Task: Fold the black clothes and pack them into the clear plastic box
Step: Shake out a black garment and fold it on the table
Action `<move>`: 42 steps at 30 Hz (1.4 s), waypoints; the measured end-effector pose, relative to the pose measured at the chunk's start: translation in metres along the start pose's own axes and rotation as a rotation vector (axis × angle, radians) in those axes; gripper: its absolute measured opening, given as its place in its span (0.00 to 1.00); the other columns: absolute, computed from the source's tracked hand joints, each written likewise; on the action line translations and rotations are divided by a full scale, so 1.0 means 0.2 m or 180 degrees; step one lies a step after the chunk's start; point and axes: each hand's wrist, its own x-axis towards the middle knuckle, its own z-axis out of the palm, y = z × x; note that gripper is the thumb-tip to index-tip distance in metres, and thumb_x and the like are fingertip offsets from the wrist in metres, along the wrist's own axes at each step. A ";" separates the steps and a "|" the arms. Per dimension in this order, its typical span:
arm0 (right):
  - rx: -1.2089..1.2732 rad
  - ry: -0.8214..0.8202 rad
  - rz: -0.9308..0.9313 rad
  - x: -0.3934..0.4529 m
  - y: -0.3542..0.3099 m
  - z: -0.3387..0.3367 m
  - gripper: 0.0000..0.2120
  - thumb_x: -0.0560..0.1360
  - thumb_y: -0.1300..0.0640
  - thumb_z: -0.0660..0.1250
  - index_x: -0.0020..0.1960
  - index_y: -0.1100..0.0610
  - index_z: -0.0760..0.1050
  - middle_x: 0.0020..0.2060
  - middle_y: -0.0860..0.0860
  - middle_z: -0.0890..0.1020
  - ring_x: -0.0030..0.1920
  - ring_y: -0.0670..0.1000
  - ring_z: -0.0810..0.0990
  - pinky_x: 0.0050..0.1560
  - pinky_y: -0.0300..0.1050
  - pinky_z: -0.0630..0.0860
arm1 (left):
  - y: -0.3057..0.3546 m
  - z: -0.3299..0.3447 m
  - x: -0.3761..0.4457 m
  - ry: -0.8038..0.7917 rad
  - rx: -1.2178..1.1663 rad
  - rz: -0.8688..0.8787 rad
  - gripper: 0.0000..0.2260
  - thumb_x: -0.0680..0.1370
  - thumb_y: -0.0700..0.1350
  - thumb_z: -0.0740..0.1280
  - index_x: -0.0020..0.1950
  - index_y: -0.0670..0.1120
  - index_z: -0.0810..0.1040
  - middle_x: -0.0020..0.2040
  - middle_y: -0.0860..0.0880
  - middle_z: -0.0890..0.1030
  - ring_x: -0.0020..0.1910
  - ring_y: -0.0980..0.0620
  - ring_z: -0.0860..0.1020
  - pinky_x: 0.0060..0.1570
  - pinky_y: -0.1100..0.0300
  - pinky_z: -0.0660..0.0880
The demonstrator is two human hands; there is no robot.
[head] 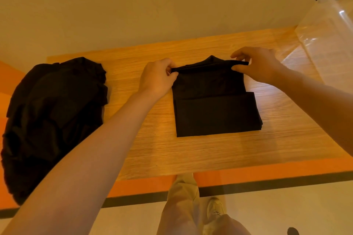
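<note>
On grained wood table [200,150], flat rectangular black garment [215,112], pinched far edge

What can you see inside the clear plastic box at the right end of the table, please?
Nothing dark shows through the clear plastic box's see-through wall. Its top is cut off by the frame, and glare blurs the wall, so I cannot confirm it is empty.

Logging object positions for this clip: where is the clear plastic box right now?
In the head view the clear plastic box stands at the far right corner of the wooden table, partly cut off by the frame, just beyond the right hand.
</note>
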 end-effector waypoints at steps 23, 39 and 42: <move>-0.0657 0.0732 -0.1788 -0.80 0.13 0.22 0.07 0.76 0.54 0.66 0.49 0.52 0.82 0.50 0.47 0.83 0.54 0.47 0.77 0.58 0.55 0.59 | -0.19 0.16 -0.68 0.0174 0.0720 0.1471 0.08 0.74 0.40 0.66 0.50 0.45 0.82 0.53 0.49 0.81 0.54 0.52 0.77 0.59 0.61 0.60; -0.1014 -0.0037 -0.0561 -0.66 -0.05 0.43 0.30 0.81 0.40 0.43 0.78 0.53 0.50 0.78 0.50 0.52 0.77 0.49 0.47 0.76 0.53 0.48 | -0.02 0.45 -0.50 -0.0478 0.1478 0.0967 0.29 0.81 0.62 0.45 0.79 0.49 0.53 0.79 0.48 0.52 0.78 0.51 0.46 0.76 0.51 0.45; -0.0955 -0.0019 -0.0527 -0.72 0.00 0.41 0.31 0.81 0.40 0.45 0.78 0.56 0.48 0.78 0.51 0.51 0.77 0.48 0.45 0.76 0.52 0.48 | -0.04 0.45 -0.50 -0.0528 0.1493 0.1103 0.30 0.81 0.62 0.46 0.79 0.50 0.50 0.79 0.48 0.50 0.78 0.51 0.45 0.76 0.49 0.45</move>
